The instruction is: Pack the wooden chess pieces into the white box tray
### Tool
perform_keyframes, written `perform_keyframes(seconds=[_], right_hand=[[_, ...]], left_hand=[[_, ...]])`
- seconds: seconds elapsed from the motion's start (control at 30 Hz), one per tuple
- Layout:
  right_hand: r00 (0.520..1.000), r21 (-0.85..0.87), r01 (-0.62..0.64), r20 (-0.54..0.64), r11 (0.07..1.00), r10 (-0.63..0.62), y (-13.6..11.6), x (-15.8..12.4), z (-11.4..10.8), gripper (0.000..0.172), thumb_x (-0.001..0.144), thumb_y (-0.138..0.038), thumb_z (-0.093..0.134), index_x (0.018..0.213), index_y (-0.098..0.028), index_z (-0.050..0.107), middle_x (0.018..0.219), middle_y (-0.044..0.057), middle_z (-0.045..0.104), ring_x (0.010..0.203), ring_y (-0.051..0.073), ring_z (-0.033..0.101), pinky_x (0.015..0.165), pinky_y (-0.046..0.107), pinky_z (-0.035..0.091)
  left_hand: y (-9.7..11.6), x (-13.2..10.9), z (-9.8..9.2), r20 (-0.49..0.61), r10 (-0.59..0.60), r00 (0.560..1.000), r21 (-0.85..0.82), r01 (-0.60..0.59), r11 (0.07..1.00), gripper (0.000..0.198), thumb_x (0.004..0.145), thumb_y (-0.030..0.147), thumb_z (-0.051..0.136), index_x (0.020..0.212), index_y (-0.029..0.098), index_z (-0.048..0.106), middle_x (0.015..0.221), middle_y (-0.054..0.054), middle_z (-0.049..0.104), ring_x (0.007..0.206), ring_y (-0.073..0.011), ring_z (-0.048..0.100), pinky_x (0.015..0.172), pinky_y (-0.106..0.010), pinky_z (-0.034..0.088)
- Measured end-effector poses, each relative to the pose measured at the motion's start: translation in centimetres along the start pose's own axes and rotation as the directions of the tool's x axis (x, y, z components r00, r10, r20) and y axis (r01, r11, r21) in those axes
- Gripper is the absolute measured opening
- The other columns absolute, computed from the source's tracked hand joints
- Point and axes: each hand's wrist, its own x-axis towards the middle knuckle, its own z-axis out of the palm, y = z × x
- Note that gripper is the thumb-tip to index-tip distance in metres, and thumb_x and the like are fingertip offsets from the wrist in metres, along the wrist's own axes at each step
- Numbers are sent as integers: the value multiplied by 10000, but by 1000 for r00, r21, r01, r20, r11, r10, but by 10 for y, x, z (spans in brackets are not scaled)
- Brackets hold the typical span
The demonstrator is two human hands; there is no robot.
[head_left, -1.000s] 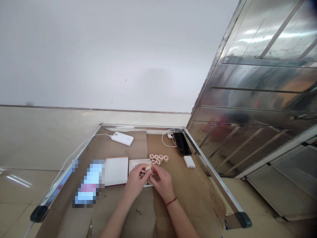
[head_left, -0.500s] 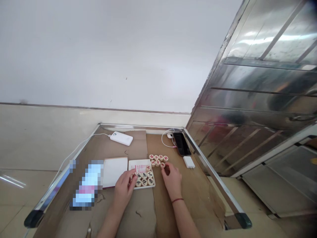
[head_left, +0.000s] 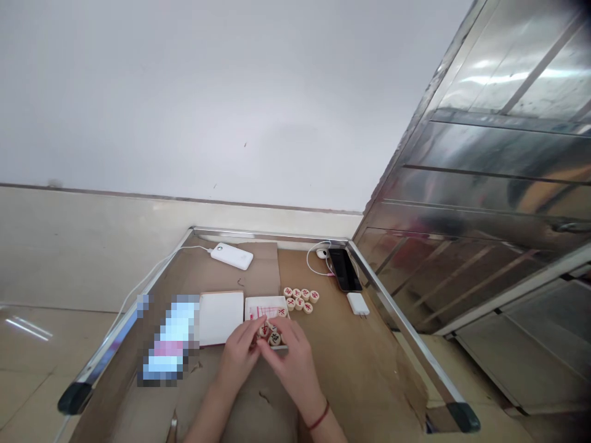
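Observation:
Both my hands are over the white box [head_left: 265,301], which holds several round Chinese chess pieces and a printed sheet. My left hand [head_left: 240,352] is closed round a Chinese chess piece with a red character [head_left: 263,330], held above the others. From the other side, my right hand [head_left: 292,351] pinches at the same piece with thumb and index finger. A piece with a black character [head_left: 274,339] shows beneath, between the hands. Other pieces in the box are partly hidden by my fingers. Right of the box, several red-character pieces [head_left: 299,303] stand in two rows on the cardboard.
A white box lid [head_left: 221,317] lies left of the box, beside a pixelated bright screen [head_left: 170,338]. Behind are a white power bank [head_left: 231,256] with a cable, a black phone [head_left: 345,269] and a white charger [head_left: 357,304]. A metal frame [head_left: 401,317] edges the cardboard.
My right hand has left the rows of red pieces and moved left to the box, meeting my left hand. The red piece is now lifted between them. The view has shifted slightly.

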Motion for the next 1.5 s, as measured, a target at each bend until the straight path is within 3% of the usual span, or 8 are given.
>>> perform_keyframes(seconds=[0.13, 0.23, 0.3, 0.4, 0.47, 0.6, 0.83, 1.5], right_hand=[[999, 81, -42, 8, 996, 42, -21, 3, 10, 111, 851, -203, 548, 929, -216, 626, 926, 52, 661, 862, 180, 617, 779, 297, 513], [993, 179, -118, 34, 977, 113, -12, 8, 6, 100, 840, -231, 557, 908, -205, 625, 891, 43, 666, 809, 167, 616, 741, 276, 511], [971, 221, -216, -50, 951, 232, 9, 11, -2, 150, 837, -296, 567, 930, -194, 626, 907, 52, 674, 797, 169, 616, 743, 285, 511], [855, 152, -393, -302, 907, 421, 54, 15, -16, 268, 802, -395, 578, 940, -172, 631, 931, 87, 683, 818, 200, 616, 781, 340, 501], [803, 109, -482, -341, 869, 488, 82, 16, -23, 293, 766, -425, 576, 881, -165, 646, 895, 103, 688, 789, 218, 618, 752, 359, 504], [838, 11, -480, -290, 877, 463, 109, 14, -24, 326, 755, -439, 548, 899, -171, 665, 889, 103, 697, 822, 232, 628, 787, 371, 493], [888, -208, -442, -237, 873, 393, 105, 11, -18, 291, 761, -428, 501, 874, -207, 652, 891, 74, 708, 860, 240, 632, 830, 381, 442], [907, -267, -395, -267, 879, 326, 111, 9, -15, 232, 834, -421, 466, 808, -212, 565, 777, 49, 653, 757, 226, 591, 725, 343, 396]], left_hand=[[-5, -4, 0, -19, 35, 999, -22, -35, 999, 337, 932, 197, 424, 1253, 223, 521, 994, -88, 685, 886, -156, 657, 783, -272, 558], [-4, -1, -1, -27, -4, 1000, -6, 4, 1000, 371, 916, 243, 479, 1286, 222, 488, 941, -64, 685, 790, -140, 648, 735, -259, 554], [-2, 1, -3, -61, -70, 996, 6, 71, 997, 406, 892, 296, 529, 1285, 208, 475, 876, -38, 673, 700, -126, 623, 697, -256, 546], [1, 5, -5, -106, -150, 983, -5, 150, 989, 346, 888, 332, 518, 1204, 191, 523, 776, -8, 650, 631, -116, 595, 672, -256, 535], [2, 6, -6, -93, -170, 981, -13, 170, 985, 297, 897, 324, 494, 1151, 186, 557, 736, -2, 645, 622, -115, 595, 664, -249, 531], [5, 7, -8, -35, -179, 983, -13, 179, 984, 252, 903, 301, 476, 1089, 180, 595, 730, -13, 656, 620, -116, 605, 629, -229, 527], [2, 4, -7, -2, -250, 968, -19, 250, 968, 282, 912, 319, 449, 1102, 175, 600, 762, -29, 673, 658, -133, 636, 658, -246, 543], [5, 9, -8, -21, -218, 976, 14, 219, 976, 272, 905, 330, 444, 1031, 167, 623, 766, -46, 701, 636, -141, 655, 616, -241, 548]])
